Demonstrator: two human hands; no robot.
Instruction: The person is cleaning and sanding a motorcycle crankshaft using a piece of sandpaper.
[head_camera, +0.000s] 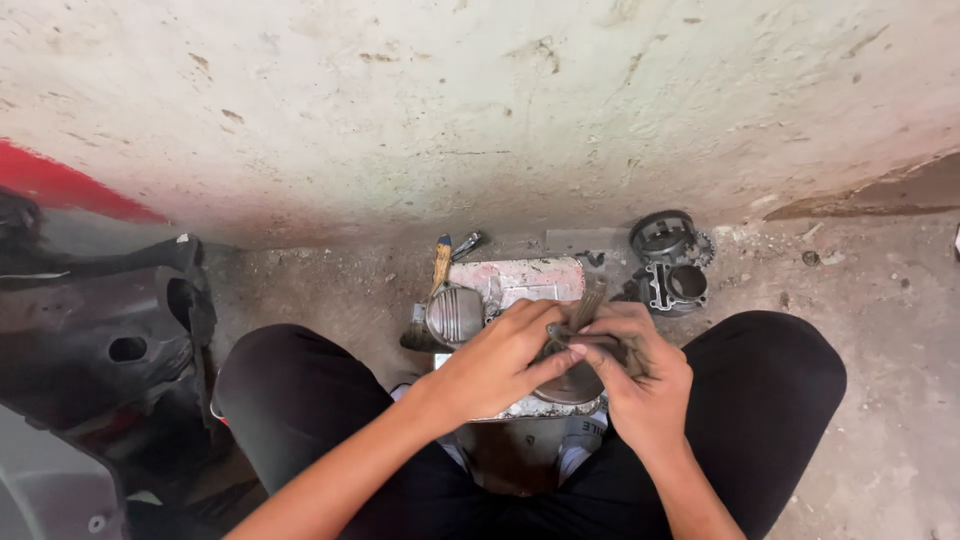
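Hands meet over the round metal part (572, 385); left hand (497, 362) steadies it, right hand (640, 372) pinches a thin strip (588, 301). Best worked slowly, part braced on the tray (520, 277).

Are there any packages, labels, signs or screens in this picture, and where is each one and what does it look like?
No packages, signs or screens.
Shoe lettering: small dark print on a white shoe, below the right hand, between the knees.
White tray: a worn rectangular container with red smears, under both hands, no label visible.
Wall: cream, stained, with a red painted band at left, no sign.
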